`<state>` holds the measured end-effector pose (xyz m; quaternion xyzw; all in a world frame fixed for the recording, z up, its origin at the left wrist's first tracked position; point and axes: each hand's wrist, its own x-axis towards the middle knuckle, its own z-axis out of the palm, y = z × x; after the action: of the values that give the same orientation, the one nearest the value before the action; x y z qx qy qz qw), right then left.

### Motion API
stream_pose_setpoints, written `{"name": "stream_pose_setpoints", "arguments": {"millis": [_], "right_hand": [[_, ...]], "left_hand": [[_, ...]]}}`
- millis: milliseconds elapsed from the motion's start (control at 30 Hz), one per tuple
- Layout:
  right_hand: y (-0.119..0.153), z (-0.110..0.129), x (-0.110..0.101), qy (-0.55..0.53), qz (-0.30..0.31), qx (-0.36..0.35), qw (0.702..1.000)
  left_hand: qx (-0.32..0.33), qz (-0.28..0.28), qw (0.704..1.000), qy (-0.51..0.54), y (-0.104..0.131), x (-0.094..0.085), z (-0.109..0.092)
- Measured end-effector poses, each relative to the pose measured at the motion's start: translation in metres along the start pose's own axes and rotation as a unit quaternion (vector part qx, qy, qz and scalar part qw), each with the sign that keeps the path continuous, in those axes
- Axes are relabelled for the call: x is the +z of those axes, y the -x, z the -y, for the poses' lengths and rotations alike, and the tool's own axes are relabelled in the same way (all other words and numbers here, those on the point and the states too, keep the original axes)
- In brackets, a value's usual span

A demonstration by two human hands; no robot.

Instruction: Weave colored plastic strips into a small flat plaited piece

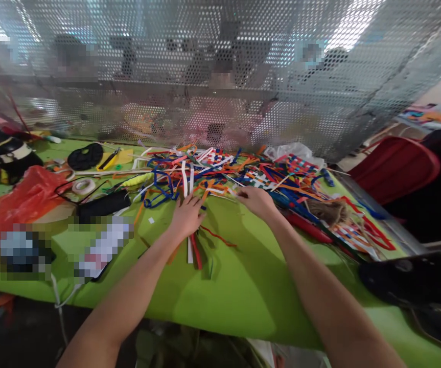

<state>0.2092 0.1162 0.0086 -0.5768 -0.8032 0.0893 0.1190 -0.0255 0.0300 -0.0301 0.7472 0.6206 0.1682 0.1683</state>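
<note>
My left hand (pixel 187 215) rests palm down on a few narrow strips, its fingers stretched out. Two white strips (pixel 185 179) run out beyond its fingertips. On the near side, a red strip (pixel 196 253) and white and green ends stick out from under the palm. My right hand (pixel 257 201) is closed, its fingertips pinching the end of a pale strip (pixel 231 192) at the near edge of the heap. A tangled pile of coloured strips (pixel 239 166), mostly blue, orange, white and red, lies just beyond both hands. Woven checkered pieces (pixel 260 179) sit among them.
The green table (pixel 235 286) also bears a red plastic bag (pixel 26 197), a tape roll (pixel 83 186), a yellow cutter (pixel 110 159), a black case (pixel 103 205) and a phone-like device (pixel 103 250). A perforated metal screen (pixel 212 112) stands behind. A red chair (pixel 394 168) is at right.
</note>
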Motion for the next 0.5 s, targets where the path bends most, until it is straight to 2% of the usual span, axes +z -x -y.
{"name": "stream_pose_setpoints", "arguments": {"millis": [100,167,300,500], "right_hand": [[-0.004,-0.011,-0.009,-0.107,-0.012,0.003,0.994],[-0.002,-0.014,-0.017,-0.161,-0.052,0.002,0.986],[0.009,-0.013,-0.039,-0.193,-0.181,-0.006,0.964],[0.024,-0.007,-0.069,-0.282,-0.358,-0.003,0.890]], "left_hand": [[0.005,-0.001,1.000,-0.006,0.000,-0.002,0.000],[0.010,-0.002,1.000,-0.015,0.000,-0.002,-0.001],[0.020,0.010,0.999,-0.043,0.001,0.000,-0.003],[0.013,0.005,0.998,-0.062,0.001,0.002,-0.002]]}}
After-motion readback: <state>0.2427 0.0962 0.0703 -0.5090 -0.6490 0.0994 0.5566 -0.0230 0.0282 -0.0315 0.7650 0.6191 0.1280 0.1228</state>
